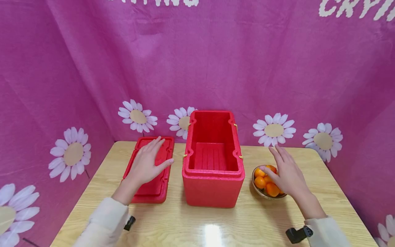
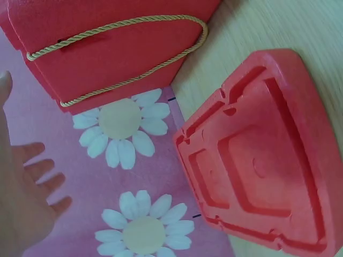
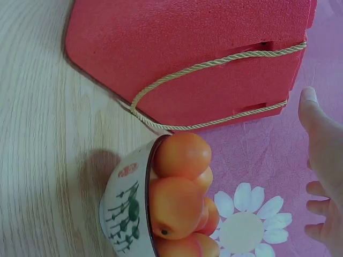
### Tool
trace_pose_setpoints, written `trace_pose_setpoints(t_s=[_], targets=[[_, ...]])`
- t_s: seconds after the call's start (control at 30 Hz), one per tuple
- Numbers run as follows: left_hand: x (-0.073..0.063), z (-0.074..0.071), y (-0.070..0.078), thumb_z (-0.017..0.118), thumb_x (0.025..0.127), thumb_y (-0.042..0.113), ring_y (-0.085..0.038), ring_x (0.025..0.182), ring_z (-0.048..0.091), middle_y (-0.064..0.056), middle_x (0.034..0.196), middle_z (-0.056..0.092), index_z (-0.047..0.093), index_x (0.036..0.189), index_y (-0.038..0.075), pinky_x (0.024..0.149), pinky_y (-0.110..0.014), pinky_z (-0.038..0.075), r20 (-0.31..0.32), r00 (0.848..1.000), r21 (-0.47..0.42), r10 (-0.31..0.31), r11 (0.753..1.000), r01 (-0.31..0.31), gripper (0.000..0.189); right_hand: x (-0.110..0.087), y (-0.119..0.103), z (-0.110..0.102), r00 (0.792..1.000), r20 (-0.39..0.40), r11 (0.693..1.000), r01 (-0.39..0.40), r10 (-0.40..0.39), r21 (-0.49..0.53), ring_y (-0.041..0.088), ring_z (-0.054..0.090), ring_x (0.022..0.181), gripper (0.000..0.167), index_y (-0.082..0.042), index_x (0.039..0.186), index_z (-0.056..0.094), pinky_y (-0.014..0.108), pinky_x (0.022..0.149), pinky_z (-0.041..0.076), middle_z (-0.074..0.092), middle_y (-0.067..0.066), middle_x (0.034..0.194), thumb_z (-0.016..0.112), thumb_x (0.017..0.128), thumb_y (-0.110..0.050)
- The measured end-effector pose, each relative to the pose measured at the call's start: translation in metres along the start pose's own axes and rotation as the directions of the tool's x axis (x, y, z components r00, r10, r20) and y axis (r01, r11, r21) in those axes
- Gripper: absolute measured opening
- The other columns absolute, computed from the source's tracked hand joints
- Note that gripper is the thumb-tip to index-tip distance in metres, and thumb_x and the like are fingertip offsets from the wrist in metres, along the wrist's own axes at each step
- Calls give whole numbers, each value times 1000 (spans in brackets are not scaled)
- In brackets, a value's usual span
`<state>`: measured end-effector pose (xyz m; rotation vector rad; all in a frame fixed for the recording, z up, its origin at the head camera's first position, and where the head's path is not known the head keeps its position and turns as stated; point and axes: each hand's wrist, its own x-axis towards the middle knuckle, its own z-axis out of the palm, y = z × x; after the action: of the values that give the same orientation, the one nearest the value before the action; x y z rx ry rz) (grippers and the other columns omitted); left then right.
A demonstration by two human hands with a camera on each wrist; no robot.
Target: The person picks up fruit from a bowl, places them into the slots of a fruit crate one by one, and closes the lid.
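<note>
My left hand (image 1: pixel 148 164) hovers over a red foam lid (image 1: pixel 157 187), its fingers spread and holding nothing. The lid lies on the table with its recessed, grooved face up, as the left wrist view shows. On the right, my other hand (image 1: pixel 287 171) hangs above a bowl (image 3: pixel 128 206) of orange fruit (image 1: pixel 272 189), fingers extended and nothing in them. Green painted plants decorate the bowl's pale side. Between the hands stands a red foam box (image 1: pixel 213 192), uncovered, with its ribbed floor showing. Gold rope handles (image 3: pixel 209 64) hang along its sides.
All of these stand on a light wooden table (image 1: pixel 172 226). A magenta curtain (image 1: pixel 216 61) with white daisies hangs right behind the table and along both sides. The box reaches back close to the curtain.
</note>
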<state>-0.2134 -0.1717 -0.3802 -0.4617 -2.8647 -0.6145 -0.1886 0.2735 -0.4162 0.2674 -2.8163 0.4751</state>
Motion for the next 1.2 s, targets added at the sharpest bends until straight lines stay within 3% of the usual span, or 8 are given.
trace_pose_setpoints(t_s=[0.2,0.53,0.87,1.2], targets=[[0,-8,5,62,86,53,-28,149,22,-6,161,25,27,153,15,121,-53,22,69,989,11,130,991,-131,84,-4,3,-3,999,20,1000,29,-29,5,47,28,138,81,-8,150,30,71,104,31,29,25,153,64,87,-47],[3,-18,22,61,85,56,-27,150,21,-5,162,23,23,154,15,121,-52,21,160,937,51,310,946,-321,89,-11,12,-6,993,18,993,115,-114,-26,46,35,134,82,-5,145,38,68,103,36,36,24,150,74,81,-41],[6,-15,32,61,85,57,-25,149,24,-5,162,23,25,153,12,122,-49,23,202,892,69,404,903,-424,89,-21,13,-8,980,62,980,191,-188,-48,45,41,131,76,-3,141,44,64,99,43,40,23,147,74,81,-40],[12,-10,42,61,85,57,-24,148,27,-7,161,25,27,152,12,121,-50,25,206,881,58,426,893,-446,88,-28,13,-7,969,114,974,224,-220,-24,43,45,130,71,-5,139,47,60,95,48,46,21,143,75,81,-37]])
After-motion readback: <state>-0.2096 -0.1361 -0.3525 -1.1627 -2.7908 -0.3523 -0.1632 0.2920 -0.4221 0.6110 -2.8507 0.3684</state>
